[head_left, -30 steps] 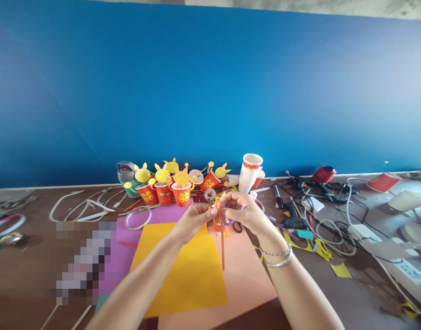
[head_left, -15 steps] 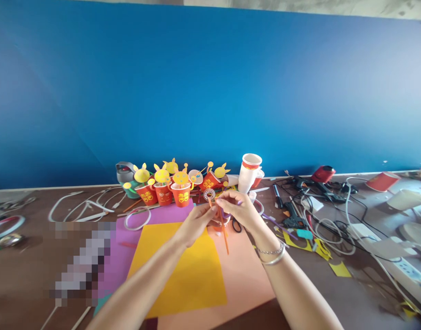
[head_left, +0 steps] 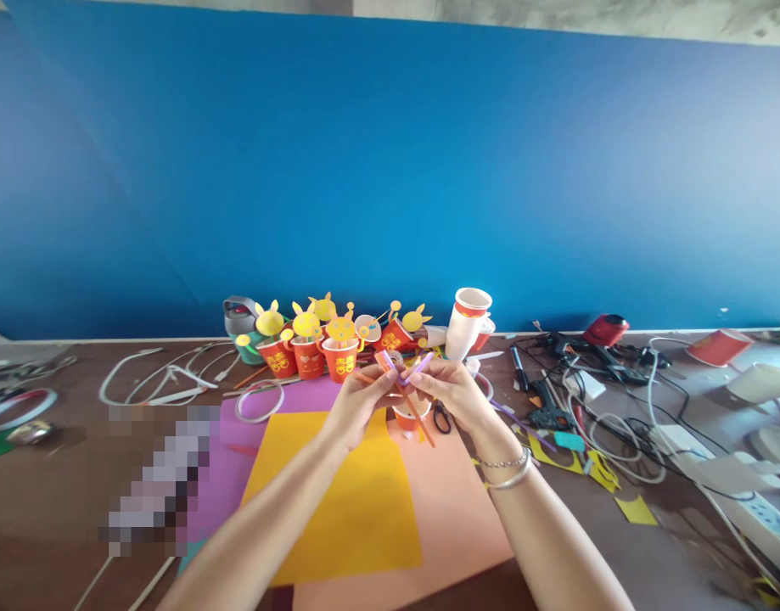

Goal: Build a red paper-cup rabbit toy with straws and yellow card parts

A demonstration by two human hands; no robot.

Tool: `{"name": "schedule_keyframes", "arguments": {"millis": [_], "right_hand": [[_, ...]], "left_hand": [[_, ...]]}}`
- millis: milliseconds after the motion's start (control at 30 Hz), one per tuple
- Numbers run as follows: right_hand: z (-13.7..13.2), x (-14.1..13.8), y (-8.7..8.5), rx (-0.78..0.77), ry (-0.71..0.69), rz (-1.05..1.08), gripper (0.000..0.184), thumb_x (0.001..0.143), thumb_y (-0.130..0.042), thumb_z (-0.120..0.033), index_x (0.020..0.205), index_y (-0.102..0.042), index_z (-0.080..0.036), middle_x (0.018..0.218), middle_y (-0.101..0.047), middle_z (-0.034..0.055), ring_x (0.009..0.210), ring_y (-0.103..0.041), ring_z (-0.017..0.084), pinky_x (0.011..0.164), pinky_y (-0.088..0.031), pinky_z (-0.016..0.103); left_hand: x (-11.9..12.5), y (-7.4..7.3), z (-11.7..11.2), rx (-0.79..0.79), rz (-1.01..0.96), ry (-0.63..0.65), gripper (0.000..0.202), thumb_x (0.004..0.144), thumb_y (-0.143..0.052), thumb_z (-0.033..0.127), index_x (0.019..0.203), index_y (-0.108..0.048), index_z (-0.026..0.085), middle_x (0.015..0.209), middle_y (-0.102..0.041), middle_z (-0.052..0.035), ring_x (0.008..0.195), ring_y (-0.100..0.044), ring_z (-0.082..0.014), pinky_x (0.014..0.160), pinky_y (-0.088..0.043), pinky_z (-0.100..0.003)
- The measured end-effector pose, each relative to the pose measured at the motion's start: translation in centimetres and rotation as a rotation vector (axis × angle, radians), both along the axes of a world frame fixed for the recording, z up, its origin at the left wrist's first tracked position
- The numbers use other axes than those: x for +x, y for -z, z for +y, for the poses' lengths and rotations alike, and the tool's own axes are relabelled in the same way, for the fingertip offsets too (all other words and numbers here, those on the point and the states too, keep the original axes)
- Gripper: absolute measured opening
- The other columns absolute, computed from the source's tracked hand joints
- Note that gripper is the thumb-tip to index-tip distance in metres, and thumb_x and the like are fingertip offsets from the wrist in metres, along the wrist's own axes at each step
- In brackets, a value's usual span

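Observation:
My left hand [head_left: 357,399] pinches a thin orange strip [head_left: 418,418], possibly a straw, that slants down to the right past my fingers. In my right hand [head_left: 454,392], thumb and index finger pinch a bent purple strip [head_left: 421,365], whose two ends point up in a V. The strips cross where my fingertips meet; whether they are joined cannot be made out. Just below my hands is a red paper cup [head_left: 407,421], partly hidden. Black-handled scissors [head_left: 441,417] lie beside it.
Red cups with yellow rabbit-like paper heads [head_left: 342,361] stand at the back, near stacked white cups [head_left: 467,327]. Yellow paper [head_left: 339,501] overlaps pink [head_left: 459,509] and purple sheets [head_left: 211,475]. Glue guns [head_left: 547,407] and tangled cables [head_left: 609,424] lie right.
My hands have drawn level with each other, and the orange strip has tilted from steep to slanting. The purple strip now shows above my fingers; the red cup below is more visible.

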State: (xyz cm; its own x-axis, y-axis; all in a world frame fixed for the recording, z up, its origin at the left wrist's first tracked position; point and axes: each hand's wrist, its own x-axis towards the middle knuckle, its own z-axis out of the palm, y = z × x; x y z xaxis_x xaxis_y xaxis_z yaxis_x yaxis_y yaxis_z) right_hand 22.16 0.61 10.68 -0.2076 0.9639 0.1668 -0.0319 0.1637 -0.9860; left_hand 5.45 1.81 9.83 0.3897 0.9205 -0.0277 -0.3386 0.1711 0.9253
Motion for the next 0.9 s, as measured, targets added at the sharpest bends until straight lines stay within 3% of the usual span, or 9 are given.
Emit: {"name": "schedule_keyframes", "arguments": {"millis": [200,300,467,600,767,900], "right_hand": [[0.1,1.0,-0.3,-0.01,-0.121,-0.099,0.047,0.08,-0.06,-0.059,0.062,-0.063,-0.016,0.048,-0.043,-0.0046,0.043,-0.032,0.006,0.042,-0.023,0.022],[-0.1,1.6,-0.2,0.019,-0.205,-0.216,0.044,0.083,-0.058,-0.055,0.064,-0.064,-0.016,0.05,-0.049,-0.0031,0.043,-0.037,0.007,0.041,-0.026,0.022],[-0.6,2.4,-0.5,0.047,-0.296,-0.413,0.039,0.086,-0.057,-0.048,0.062,-0.058,-0.018,0.051,-0.054,-0.0028,0.042,-0.045,0.008,0.04,-0.031,0.02],[-0.4,2.3,-0.6,0.063,-0.241,-0.414,0.033,0.085,-0.06,-0.044,0.066,-0.061,-0.018,0.053,-0.055,-0.0027,0.045,-0.047,0.009,0.042,-0.033,0.02],[-0.2,1.1,-0.5,0.006,-0.16,-0.161,0.028,0.078,-0.067,-0.044,0.087,-0.064,-0.017,0.075,-0.066,0.0019,0.068,-0.061,0.015,0.061,-0.048,0.026],[-0.5,-0.3,-0.4,0.013,-0.037,-0.191,0.029,0.081,-0.062,-0.044,0.074,-0.061,-0.015,0.065,-0.056,-0.001,0.06,-0.055,0.013,0.054,-0.042,0.024]], "left_hand": [[-0.5,-0.5,-0.1,0.079,0.138,0.181,0.04,0.069,-0.075,0.048,0.083,-0.072,0.011,0.074,-0.072,-0.0091,0.065,-0.067,-0.018,0.063,-0.052,-0.027],[-0.8,-0.7,-0.2,0.104,0.218,0.284,0.04,0.068,-0.075,0.049,0.081,-0.073,0.01,0.07,-0.072,-0.0095,0.062,-0.066,-0.0178,0.06,-0.051,-0.026],[-0.9,-0.4,-0.2,0.107,0.325,0.338,0.034,0.066,-0.078,0.045,0.073,-0.072,0.012,0.066,-0.071,-0.0094,0.059,-0.065,-0.0169,0.058,-0.05,-0.026],[-0.7,-0.4,0.0,0.104,0.322,0.29,0.039,0.067,-0.076,0.048,0.078,-0.073,0.011,0.068,-0.072,-0.0097,0.062,-0.066,-0.0175,0.06,-0.051,-0.026],[-0.5,-0.9,0.0,0.078,0.266,0.244,0.043,0.067,-0.076,0.05,0.083,-0.073,0.011,0.075,-0.073,-0.0098,0.066,-0.067,-0.0183,0.064,-0.053,-0.028],[-0.5,-0.8,0.0,0.069,0.263,0.259,0.045,0.066,-0.076,0.05,0.085,-0.073,0.01,0.075,-0.072,-0.0092,0.069,-0.068,-0.0202,0.069,-0.053,-0.031]]}}
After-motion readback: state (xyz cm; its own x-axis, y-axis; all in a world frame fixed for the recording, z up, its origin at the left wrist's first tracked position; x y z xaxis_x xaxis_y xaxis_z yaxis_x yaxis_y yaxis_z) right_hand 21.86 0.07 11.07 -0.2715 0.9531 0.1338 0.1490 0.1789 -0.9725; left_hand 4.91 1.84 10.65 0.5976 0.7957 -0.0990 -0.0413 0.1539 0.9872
